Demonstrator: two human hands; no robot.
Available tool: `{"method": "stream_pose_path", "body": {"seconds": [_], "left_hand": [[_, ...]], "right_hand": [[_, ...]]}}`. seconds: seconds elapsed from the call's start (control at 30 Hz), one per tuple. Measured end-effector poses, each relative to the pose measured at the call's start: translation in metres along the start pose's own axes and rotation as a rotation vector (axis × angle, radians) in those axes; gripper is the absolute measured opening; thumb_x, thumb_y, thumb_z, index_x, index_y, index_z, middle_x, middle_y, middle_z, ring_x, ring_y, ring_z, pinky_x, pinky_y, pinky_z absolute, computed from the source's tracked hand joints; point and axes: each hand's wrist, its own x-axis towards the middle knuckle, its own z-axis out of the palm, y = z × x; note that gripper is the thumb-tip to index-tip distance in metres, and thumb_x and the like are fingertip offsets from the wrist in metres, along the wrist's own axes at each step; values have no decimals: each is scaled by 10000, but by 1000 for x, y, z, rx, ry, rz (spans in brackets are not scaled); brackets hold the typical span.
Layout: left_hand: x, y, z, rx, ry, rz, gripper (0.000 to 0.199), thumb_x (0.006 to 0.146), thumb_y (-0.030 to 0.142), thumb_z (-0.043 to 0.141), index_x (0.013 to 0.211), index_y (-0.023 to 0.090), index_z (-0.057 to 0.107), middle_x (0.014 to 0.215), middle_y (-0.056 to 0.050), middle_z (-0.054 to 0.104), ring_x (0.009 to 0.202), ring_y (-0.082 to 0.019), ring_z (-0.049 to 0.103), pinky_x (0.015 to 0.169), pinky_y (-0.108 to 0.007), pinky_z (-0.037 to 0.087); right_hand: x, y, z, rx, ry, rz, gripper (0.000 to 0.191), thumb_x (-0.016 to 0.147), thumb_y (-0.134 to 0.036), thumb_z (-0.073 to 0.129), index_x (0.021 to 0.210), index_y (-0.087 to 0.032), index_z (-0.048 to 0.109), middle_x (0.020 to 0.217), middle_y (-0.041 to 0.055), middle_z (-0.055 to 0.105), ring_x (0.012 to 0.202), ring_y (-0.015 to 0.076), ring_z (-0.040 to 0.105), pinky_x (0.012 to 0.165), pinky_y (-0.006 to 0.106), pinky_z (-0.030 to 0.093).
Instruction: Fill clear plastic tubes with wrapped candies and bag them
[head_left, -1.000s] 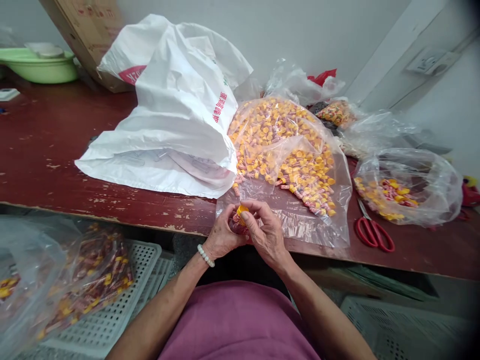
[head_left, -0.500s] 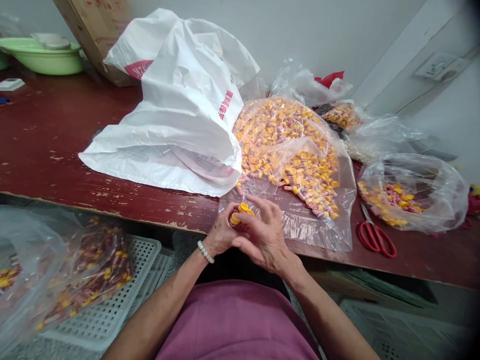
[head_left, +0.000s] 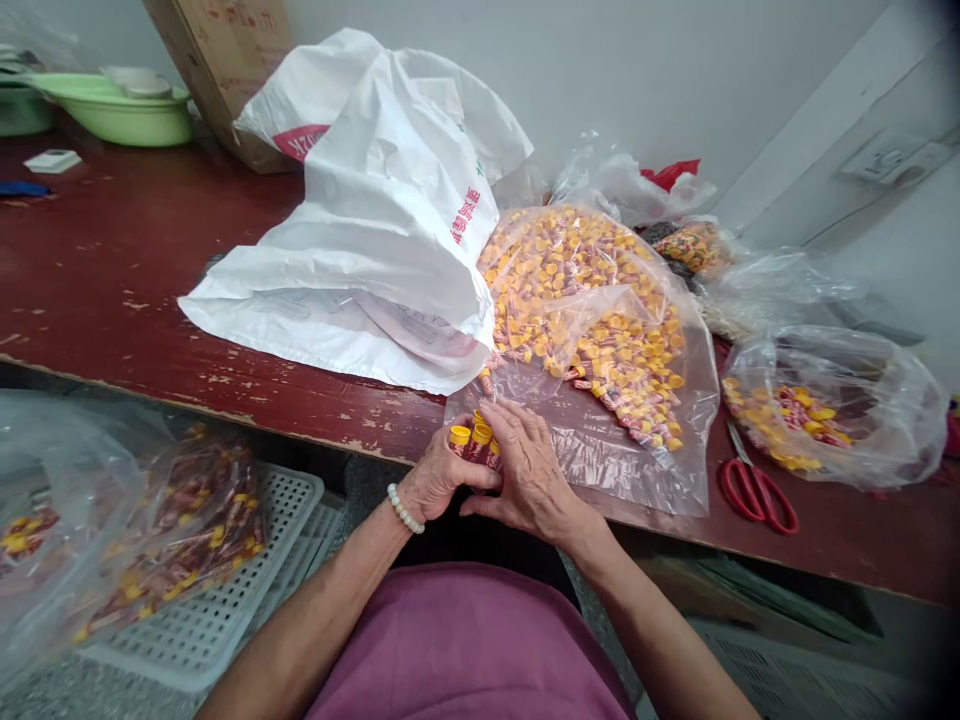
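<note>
At the red table (head_left: pixel 315 405), left hand (head_left: pixel 441 478) clasping yellow-capped tubes (head_left: pixel 480 438), right hand (head_left: pixel 531 470) arched alongside, grip unclear.

Desk (head_left: pixel 120 250): sack (head_left: pixel 375 210) left-centre, cardboard box (head_left: pixel 221 65) behind it, basin (head_left: pixel 135 122) left of box. Large bag (head_left: pixel 592 310) right of sack, scissors (head_left: pixel 759 495) right of that, second bag (head_left: pixel 892 400) behind-right of scissors. Capped tubes (head_left: pixel 459 442) in left hand (head_left: pixel 441 478), before desk edge. Crate (head_left: pixel 217 600) lower left.

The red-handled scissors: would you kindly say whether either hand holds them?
No, the scissors lie on the table, away from the left hand and the right hand.
</note>
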Motion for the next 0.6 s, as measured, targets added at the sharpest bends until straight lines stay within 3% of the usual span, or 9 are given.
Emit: {"method": "stream_pose_path", "body": {"seconds": [0.17,0.33,0.4,0.47,0.53,0.6], "left_hand": [[-9,0,4,-93,35,-87,294,481,3,666,739,128,598,688,19,568,635,-108,516,582,-214,420],[-14,2,5,-185,67,-86,270,472,-2,641,709,123,611,703,10,575,651,-104,509,594,-216,431],[-18,5,0,-210,48,-68,268,484,12,632,728,123,624,719,-4,587,669,-115,528,612,-228,452],[-26,11,-12,-208,63,-34,303,510,42,637,797,141,636,735,-11,596,662,-125,549,587,-237,467],[-38,24,-32,-161,157,22,291,537,85,661,818,155,631,749,-17,604,643,-135,570,549,-247,484],[-56,45,-63,-117,317,124,230,550,130,691,767,146,616,755,-28,610,630,-142,589,538,-263,505]], "right_hand": [[5,-5,16,129,69,-81,760,608,-244,686,1298,-176,376,1225,156,537,1161,287,508,968,458,431],[16,-12,21,184,93,-84,682,564,-230,656,1209,-205,435,1103,108,589,1050,277,564,917,443,470],[24,-16,21,200,54,-64,723,572,-252,709,1234,-205,422,1157,120,566,1086,280,551,925,434,477],[29,-19,19,199,26,-44,867,585,-348,775,1327,-193,354,1313,169,460,1206,314,477,959,457,465],[28,-19,13,190,51,-9,958,623,-451,773,1402,-206,272,1431,186,325,1307,346,369,995,511,433],[18,-10,5,179,119,64,824,715,-455,705,1402,-266,293,1430,157,344,1310,344,367,979,560,430]]}}
